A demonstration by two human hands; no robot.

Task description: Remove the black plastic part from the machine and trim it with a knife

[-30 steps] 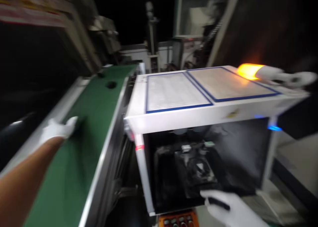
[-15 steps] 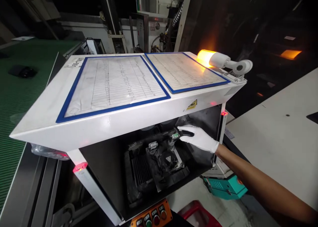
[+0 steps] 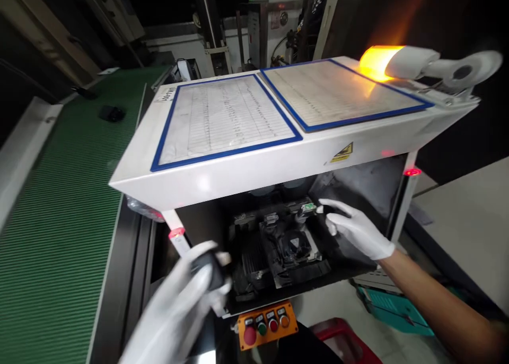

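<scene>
Head view: your right hand (image 3: 358, 228), gloved, reaches into the open machine (image 3: 254, 162), fingers loosely spread, nothing clearly in them, fingertips just beside the dark fixture (image 3: 292, 247). Your left hand (image 3: 186, 300), blurred, closes around a small dark part (image 3: 207, 266) just outside the opening. Judging by this, that part is not yet loaded; whether the fixture already holds one, you cannot tell. Button box (image 3: 266, 324) untouched below.

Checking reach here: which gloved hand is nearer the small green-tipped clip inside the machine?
Right. The right hand has its fingers beside the green-tipped clip; the left hand is lower left, holding a small black part.
</scene>
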